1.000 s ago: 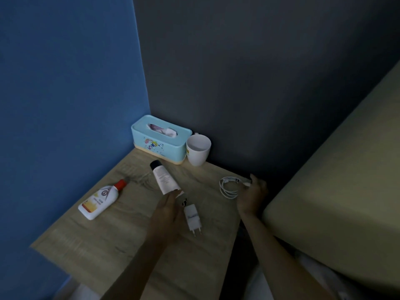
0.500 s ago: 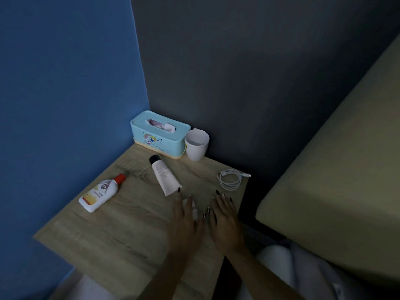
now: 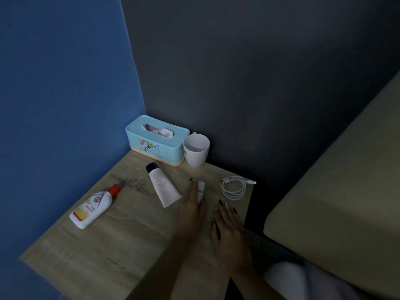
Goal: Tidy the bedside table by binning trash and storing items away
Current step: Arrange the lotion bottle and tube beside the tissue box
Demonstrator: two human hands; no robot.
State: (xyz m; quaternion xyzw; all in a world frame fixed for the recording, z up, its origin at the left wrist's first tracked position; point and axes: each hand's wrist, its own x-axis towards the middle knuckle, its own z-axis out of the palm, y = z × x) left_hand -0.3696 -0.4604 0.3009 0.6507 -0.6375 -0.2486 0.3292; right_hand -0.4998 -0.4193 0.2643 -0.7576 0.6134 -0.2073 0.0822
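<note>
- Where the blue wall [image 3: 54,105] meets the dark grey wall [image 3: 238,72], the head camera shows a bedside table [image 3: 108,245] with a matt, pale wood-grain top.
- A teal tissue box [image 3: 155,140], rounded and smooth like plastic, with a cream base and a cartoon print, fills the table's back corner. A pinkish tissue pokes from its slot.
- A plain white mug [image 3: 196,150] stands upright just beside the box at the back edge.
- A soft white tube [image 3: 162,187] with a black cap lies flat mid-table, cap towards the back corner and flat crimped end towards the front.
- A glossy white bottle [image 3: 93,206] with a red cap and a yellow-orange label lies on its side near the left edge.
- A thin white cable [image 3: 233,188] is coiled in a loose ring by the right edge, with one plug sticking out.
- A small white blocky charger [image 3: 201,189] lies between tube and cable, partly hidden.
- The left hand [image 3: 191,211] is turned on edge, its straight fingers lying along the charger and touching it. Whether the thumb closes on it I cannot tell.
- The right hand [image 3: 227,230] hovers palm down near the front right corner, fingers spread wide, dark-nailed, holding nothing.
- A bed [image 3: 335,180] in smooth beige fabric stands right of the table, apart from it, with pale cloth [image 3: 303,280] below.
</note>
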